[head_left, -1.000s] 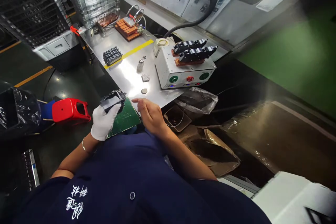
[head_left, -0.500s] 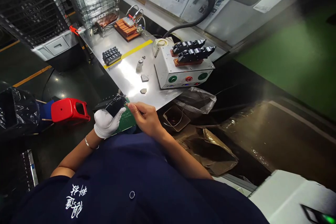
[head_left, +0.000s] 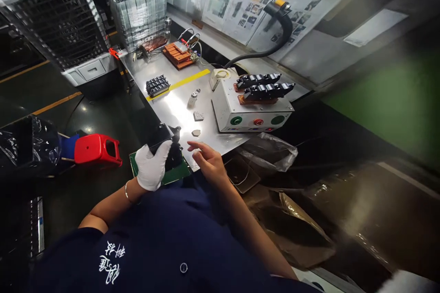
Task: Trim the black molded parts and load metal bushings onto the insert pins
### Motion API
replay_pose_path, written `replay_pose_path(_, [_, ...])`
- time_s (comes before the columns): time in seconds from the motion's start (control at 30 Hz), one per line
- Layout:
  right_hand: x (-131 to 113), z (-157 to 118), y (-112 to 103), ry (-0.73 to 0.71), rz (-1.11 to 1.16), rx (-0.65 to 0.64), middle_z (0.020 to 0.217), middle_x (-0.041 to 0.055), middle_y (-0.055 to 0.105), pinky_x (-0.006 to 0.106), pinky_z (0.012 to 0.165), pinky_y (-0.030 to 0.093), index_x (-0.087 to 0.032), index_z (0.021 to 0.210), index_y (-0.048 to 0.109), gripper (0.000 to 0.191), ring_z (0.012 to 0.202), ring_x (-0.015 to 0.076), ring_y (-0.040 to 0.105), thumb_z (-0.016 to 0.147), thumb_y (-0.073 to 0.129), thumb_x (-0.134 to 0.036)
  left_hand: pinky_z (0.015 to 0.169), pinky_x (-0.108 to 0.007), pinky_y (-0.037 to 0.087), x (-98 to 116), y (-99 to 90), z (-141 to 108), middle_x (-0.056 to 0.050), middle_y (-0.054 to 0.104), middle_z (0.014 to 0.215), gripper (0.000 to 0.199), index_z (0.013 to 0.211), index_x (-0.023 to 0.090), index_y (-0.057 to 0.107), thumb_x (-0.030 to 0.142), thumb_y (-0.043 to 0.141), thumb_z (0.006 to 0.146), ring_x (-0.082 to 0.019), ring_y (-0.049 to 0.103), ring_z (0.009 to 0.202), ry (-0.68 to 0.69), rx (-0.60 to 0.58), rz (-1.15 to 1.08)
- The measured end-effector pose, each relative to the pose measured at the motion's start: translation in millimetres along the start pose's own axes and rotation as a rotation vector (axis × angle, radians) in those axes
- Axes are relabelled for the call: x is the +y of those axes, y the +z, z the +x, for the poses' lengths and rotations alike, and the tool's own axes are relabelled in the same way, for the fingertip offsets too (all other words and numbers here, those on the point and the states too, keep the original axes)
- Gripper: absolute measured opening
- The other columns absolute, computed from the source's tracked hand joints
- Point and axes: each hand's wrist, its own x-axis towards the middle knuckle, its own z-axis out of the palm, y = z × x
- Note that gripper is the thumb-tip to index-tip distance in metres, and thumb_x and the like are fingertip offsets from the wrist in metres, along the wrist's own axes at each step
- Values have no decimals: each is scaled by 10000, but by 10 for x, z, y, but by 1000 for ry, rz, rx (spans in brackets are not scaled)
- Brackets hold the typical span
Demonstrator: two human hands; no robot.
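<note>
My left hand [head_left: 151, 167], in a white glove, is wrapped around a black moulded plastic part [head_left: 173, 155] in front of my body. A green board [head_left: 177, 175] lies beneath that hand and part. Just to the right is my bare right hand [head_left: 209, 162], with its index finger stretched toward the part and the thumb apart from it; no object shows between them. On the metal table [head_left: 220, 144] beyond are a small grey flat piece [head_left: 196, 132], a speckled grey block [head_left: 198, 116] and a little bottle [head_left: 192, 100].
A white control box [head_left: 247, 119] with coloured buttons carries two black parts [head_left: 268, 90] on copper-coloured bases. Farther back are a black ribbed block [head_left: 157, 85], an orange fixture [head_left: 177, 55] and stacked clear trays [head_left: 139, 18]. A red stool [head_left: 92, 149] stands left; plastic bags hang right.
My right hand has drawn away from the black part to the right, and its fingers have spread. The part has turned in my left hand. The whole view has shifted slightly.
</note>
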Motion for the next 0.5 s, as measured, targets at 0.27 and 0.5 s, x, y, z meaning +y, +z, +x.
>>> replay_pose_path(0.27, [21,-100,-34,78,3,-30,696,10,651,226,458,359,-172,944,735,369,492,74,412,679,737,-428,699,-266,556,231,180,76,-35,762,803,302,870,163,773,438,698,773,-182,691,729,-139,-142,-95])
replay_pose_path(0.5, [76,-226,-255,168,18,79,658,6,637,228,467,364,-164,907,731,416,500,87,442,625,772,-468,660,-241,543,289,477,109,-10,750,757,218,828,172,768,370,711,756,-157,671,688,-156,-295,-140])
